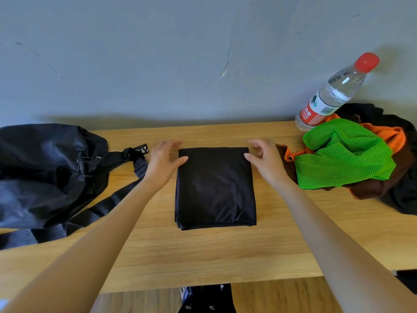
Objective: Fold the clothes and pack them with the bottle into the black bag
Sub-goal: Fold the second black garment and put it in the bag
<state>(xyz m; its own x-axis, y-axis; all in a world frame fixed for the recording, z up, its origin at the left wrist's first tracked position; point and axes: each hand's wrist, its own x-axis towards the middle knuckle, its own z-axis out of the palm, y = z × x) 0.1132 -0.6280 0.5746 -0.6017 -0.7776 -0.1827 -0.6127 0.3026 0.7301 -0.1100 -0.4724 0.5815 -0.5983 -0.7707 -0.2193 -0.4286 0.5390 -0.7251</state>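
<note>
A black garment [215, 188] lies folded into a neat rectangle in the middle of the wooden table [203, 251]. My left hand [163, 162] hovers at its far left corner, fingers relaxed, thumb tip near the cloth. My right hand [265, 158] hovers at the far right corner, fingers loosely spread, holding nothing. The black bag [45, 172] lies on the table's left side, its strap [108, 202] trailing toward me. A clear water bottle [334, 93] with a red cap stands at the back right. Beside it lies a pile of unfolded clothes: green mesh [345, 159], orange mesh [392, 134], brown and black pieces.
A grey wall [180, 53] runs along the table's far edge. The near table edge crosses the bottom of the view, with wooden floor [270, 299] and a patterned dark garment on my legs below it.
</note>
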